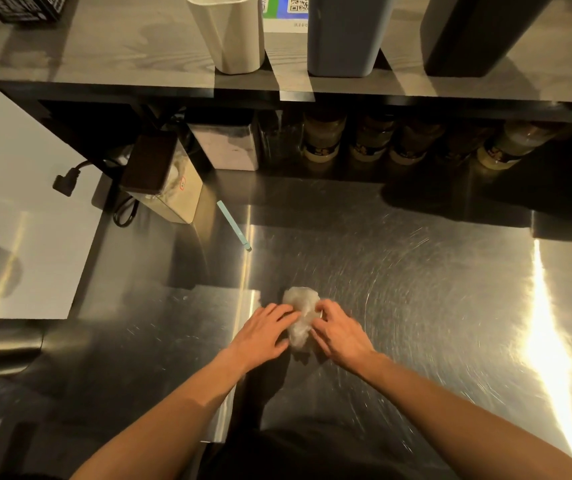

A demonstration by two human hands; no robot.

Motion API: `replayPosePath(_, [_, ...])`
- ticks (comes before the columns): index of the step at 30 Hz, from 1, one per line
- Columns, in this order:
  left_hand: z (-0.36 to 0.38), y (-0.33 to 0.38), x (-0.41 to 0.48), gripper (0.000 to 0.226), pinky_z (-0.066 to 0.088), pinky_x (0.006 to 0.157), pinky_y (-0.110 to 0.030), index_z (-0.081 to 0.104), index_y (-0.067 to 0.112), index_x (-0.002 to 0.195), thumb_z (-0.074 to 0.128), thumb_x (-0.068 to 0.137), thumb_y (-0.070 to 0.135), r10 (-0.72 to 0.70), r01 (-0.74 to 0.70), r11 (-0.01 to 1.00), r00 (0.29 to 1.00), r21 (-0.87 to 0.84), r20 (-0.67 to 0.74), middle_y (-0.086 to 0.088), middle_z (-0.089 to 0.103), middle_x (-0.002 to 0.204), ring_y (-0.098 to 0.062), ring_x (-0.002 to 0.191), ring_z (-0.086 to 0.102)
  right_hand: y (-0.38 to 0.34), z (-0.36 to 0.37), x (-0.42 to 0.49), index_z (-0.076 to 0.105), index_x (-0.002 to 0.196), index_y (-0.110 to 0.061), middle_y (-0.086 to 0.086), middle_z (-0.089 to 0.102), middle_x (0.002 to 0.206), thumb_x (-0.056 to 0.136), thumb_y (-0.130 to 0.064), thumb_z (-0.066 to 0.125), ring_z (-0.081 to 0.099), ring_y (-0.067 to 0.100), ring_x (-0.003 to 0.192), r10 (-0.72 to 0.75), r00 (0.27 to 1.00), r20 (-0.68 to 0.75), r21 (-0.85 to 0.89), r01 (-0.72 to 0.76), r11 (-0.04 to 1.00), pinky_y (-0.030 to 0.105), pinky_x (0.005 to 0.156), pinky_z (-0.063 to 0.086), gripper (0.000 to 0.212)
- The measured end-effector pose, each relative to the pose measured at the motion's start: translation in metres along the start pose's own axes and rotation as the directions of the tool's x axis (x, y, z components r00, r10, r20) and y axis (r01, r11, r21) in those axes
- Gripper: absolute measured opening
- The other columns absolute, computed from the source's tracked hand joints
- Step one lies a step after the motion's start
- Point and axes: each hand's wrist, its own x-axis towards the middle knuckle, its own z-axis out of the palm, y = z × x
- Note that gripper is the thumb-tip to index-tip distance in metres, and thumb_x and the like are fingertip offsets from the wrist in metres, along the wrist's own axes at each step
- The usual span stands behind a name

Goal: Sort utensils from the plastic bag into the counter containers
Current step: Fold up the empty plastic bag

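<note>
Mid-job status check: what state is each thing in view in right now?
plastic bag: crumpled, on the steel counter between both hands.
left hand: fingers straight, resting on the bag.
right hand: fingers curled, pinching the bag.
white container: upright on the shelf.
grey container: upright, top out of frame.
black container: upright, top out of frame.
pale green stick: lying flat on the counter, untouched.
clear box: dark lid on.

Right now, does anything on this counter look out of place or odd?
Yes. One pale green stick lies alone and slanted on the counter, apart from the bag and outside the containers on the shelf above. Nothing looks spilled or broken.
</note>
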Motion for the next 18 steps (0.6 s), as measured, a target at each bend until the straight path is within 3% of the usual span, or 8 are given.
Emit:
replayPosePath(2, [-0.001,0.001,0.001,0.044,0.04,0.107,-0.034,0.056,0.022,0.14,0.056,0.099,0.037,-0.047,0.044,0.998,0.997,-0.045,-0.059,0.002,0.057,0.137,-0.014,0.122,0.052,-0.003,-0.002,0.006,0.066,0.109,-0.017,-0.002,0.045,0.13,0.104,-0.041,0.039,0.056,0.014,0.107,0.113,0.993,-0.032,0.116,-0.108,0.987,0.033,0.096,0.05,0.036])
replayPosePath(4, [-0.006,0.006,0.006,0.031,0.045,0.099,-0.033,0.062,0.022,0.126,0.05,0.102,0.038,-0.17,0.15,0.975,0.979,-0.166,-0.114,0.002,0.066,0.121,-0.016,0.111,0.06,-0.007,-0.006,0.015,0.062,0.1,-0.018,0.0,0.056,0.114,0.105,-0.042,0.037,0.063,0.02,0.098,0.305,0.95,0.062,0.278,-0.31,0.909,0.04,0.092,0.052,0.035])
replayPosePath(7, [-0.014,0.016,0.016,0.035,0.045,0.084,-0.024,0.053,0.022,0.135,0.054,0.103,0.034,-0.443,0.386,0.85,0.893,-0.359,-0.087,0.0,0.067,0.114,-0.018,0.107,0.064,-0.01,-0.011,0.029,0.053,0.104,-0.024,-0.001,0.067,0.096,0.102,-0.044,0.042,0.067,0.019,0.085,0.437,0.895,0.084,0.364,-0.436,0.823,0.044,0.084,0.054,0.023])
replayPosePath(9, [-0.015,0.02,0.024,0.046,0.046,0.087,-0.027,0.045,0.025,0.144,0.058,0.1,0.03,-0.519,0.46,0.795,0.853,-0.394,-0.05,-0.002,0.066,0.118,-0.02,0.11,0.064,-0.015,-0.017,0.033,0.043,0.127,-0.03,-0.002,0.067,0.112,0.101,-0.043,0.043,0.067,0.02,0.096,0.414,0.908,0.068,0.382,-0.407,0.83,0.044,0.089,0.054,0.029])
replayPosePath(11, [-0.014,0.023,0.028,0.049,0.048,0.096,-0.033,0.045,0.025,0.146,0.059,0.1,0.029,-0.534,0.49,0.796,0.845,-0.355,-0.029,-0.004,0.066,0.123,-0.022,0.114,0.063,-0.018,-0.021,0.035,0.041,0.141,-0.025,0.0,0.053,0.133,0.104,-0.042,0.04,0.059,0.021,0.114,0.33,0.94,0.088,0.279,-0.342,0.898,0.045,0.095,0.052,0.041])
replayPosePath(15, [-0.007,0.024,0.028,0.045,0.048,0.102,-0.034,0.053,0.02,0.14,0.064,0.096,0.024,-0.536,0.492,0.81,0.842,-0.317,-0.064,-0.006,0.049,0.14,-0.022,0.121,0.057,-0.02,-0.012,0.035,0.051,0.133,-0.023,-0.003,0.038,0.13,0.096,-0.06,0.046,0.053,0.015,0.11,0.271,0.954,0.128,0.206,-0.293,0.934,0.043,0.091,0.052,0.053])
replayPosePath(18, [-0.004,0.022,0.026,0.034,0.047,0.1,-0.029,0.064,0.017,0.127,0.066,0.094,0.021,-0.514,0.453,0.831,0.847,-0.325,-0.134,-0.003,0.048,0.134,-0.018,0.118,0.052,-0.017,-0.006,0.04,0.052,0.123,-0.022,0.001,0.049,0.12,0.098,-0.036,0.054,0.056,0.022,0.109,0.25,0.954,0.165,0.145,-0.274,0.951,0.041,0.088,0.052,0.029])
